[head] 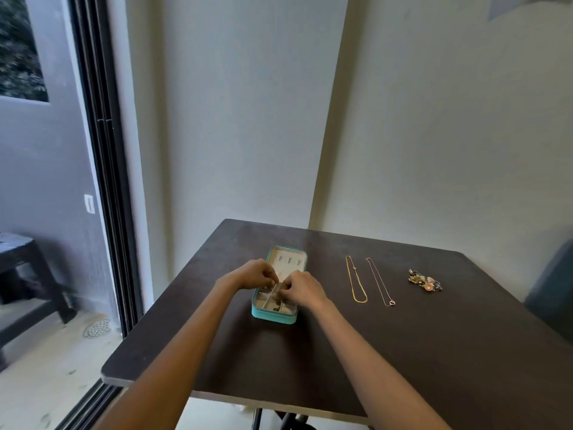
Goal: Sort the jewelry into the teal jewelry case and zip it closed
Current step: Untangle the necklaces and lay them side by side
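Near the bench's [403,352] far-left corner, the open teal jewelry case [273,315]; left hand [254,274] and right hand [302,288] above it — fingers curled, pinching something too small to identify. Two necklaces [356,279] lie rightward.

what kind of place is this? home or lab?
Likely a home, a room corner beside a balcony: a dark table against plain walls, a sliding glass door on the left, and a floor drain on the tiled area outside.

dark table [310,352] | teal case [273,316] | gold chain [356,283] | thin chain [379,282] | jewelry heap [424,280]
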Demonstrator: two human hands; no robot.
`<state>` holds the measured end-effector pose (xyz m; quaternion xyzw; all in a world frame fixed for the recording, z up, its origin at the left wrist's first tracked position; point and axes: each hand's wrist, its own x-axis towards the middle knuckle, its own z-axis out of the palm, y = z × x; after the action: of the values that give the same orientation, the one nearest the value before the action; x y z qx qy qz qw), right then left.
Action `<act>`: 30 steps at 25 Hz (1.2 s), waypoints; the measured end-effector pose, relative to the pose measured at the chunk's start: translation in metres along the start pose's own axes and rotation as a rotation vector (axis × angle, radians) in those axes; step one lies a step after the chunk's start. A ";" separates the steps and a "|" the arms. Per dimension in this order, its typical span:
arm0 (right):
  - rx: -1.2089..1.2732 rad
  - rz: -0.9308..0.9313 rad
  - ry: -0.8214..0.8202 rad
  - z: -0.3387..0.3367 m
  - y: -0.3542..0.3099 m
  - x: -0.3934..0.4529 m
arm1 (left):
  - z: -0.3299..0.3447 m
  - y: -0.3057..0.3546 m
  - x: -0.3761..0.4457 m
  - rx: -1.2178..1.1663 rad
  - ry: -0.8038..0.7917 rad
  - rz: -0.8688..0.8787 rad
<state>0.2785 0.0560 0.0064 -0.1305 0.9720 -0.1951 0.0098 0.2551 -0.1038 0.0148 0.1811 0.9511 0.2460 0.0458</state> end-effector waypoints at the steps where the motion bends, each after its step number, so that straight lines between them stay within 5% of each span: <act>1: 0.022 0.005 0.008 0.000 0.001 0.001 | 0.001 -0.001 -0.001 -0.005 -0.003 0.007; 6: 0.464 0.052 0.118 -0.013 0.003 -0.001 | 0.000 0.000 -0.003 -0.113 0.081 0.043; 11: 0.999 0.018 0.236 -0.047 0.000 -0.004 | -0.009 0.022 -0.009 -0.605 0.178 0.081; 21: 1.526 0.004 0.274 -0.103 0.003 -0.009 | -0.018 0.079 0.005 -1.012 0.376 0.173; 30: 1.878 -0.029 0.154 -0.109 0.031 -0.019 | -0.012 0.113 0.019 -1.289 0.235 0.145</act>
<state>0.2812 0.1291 0.0951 -0.0681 0.4132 -0.9070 0.0441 0.2716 -0.0101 0.0808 0.1529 0.5975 0.7868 0.0242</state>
